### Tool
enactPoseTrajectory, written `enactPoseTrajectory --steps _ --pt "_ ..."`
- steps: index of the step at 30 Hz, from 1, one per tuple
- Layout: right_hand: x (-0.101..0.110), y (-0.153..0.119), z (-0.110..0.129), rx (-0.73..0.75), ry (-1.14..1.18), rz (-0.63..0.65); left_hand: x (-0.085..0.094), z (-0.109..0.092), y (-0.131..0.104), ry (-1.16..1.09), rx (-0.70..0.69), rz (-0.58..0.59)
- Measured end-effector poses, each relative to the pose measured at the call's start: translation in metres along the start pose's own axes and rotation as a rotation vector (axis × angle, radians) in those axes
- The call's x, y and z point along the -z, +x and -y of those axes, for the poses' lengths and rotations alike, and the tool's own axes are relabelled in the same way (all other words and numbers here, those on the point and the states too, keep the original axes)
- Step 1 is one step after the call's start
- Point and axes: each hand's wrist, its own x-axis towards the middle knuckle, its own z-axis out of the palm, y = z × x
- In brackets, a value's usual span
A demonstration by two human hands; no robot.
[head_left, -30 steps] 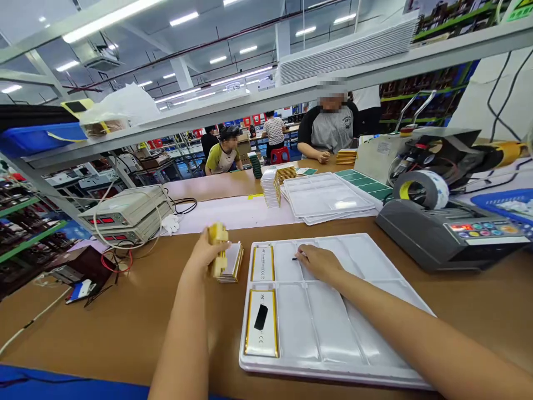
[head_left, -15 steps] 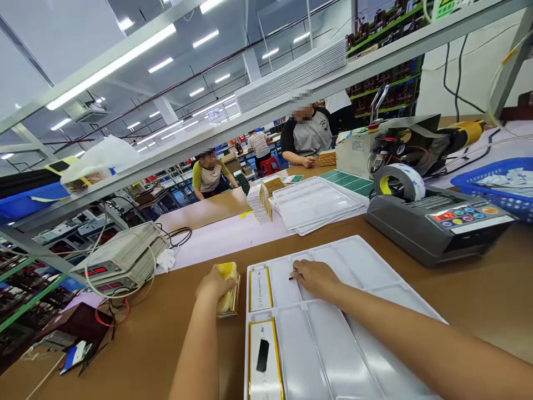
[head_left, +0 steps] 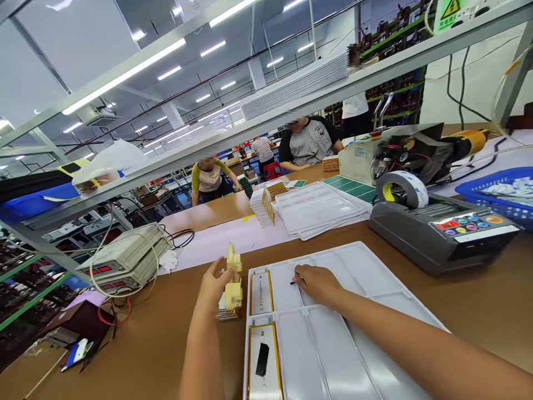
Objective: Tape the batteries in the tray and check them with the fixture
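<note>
Two stacked power-supply units (head_left: pixel 125 264) with red displays sat at the far left of the brown bench. The left hand (head_left: pixel 219 282), thumb and fingers partly bent, gripped a pale-yellow notched block (head_left: pixel 234 295) above a stack of battery cells (head_left: pixel 227 315). Just beside it lay a white compartment tray (head_left: pixel 331 347), its left column holding an upper pouch cell (head_left: pixel 260 294) and a lower pouch cell (head_left: pixel 271 379) that bore black tape (head_left: pixel 262 360). Over the tray's upper compartments, the right hand (head_left: pixel 314 282) pinched a small black strip (head_left: pixel 292 283) between closed fingertips. A grey tape dispenser (head_left: pixel 437 236) stood farther right.
</note>
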Motion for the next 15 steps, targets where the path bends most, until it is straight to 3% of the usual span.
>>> enactPoseTrajectory --steps 3,5,7,11,15 --pt "0.001 -0.001 0.000 -0.018 -0.011 0.013 -0.031 0.025 -0.007 -0.537 0.187 0.360" --pt "0.001 -0.002 0.000 -0.018 -0.024 0.006 -0.046 0.042 -0.005 -0.749 0.269 0.465" --pt "0.001 -0.004 0.000 0.004 -0.032 -0.028 -0.052 0.055 -0.002 -0.868 0.254 0.474" --pt "0.007 -0.012 0.005 0.131 -0.034 -0.085 -0.048 0.064 0.004 -1.015 0.150 0.458" --pt "0.019 -0.025 0.023 0.211 -0.087 0.001 -0.047 0.065 0.007 -1.090 0.121 0.488"
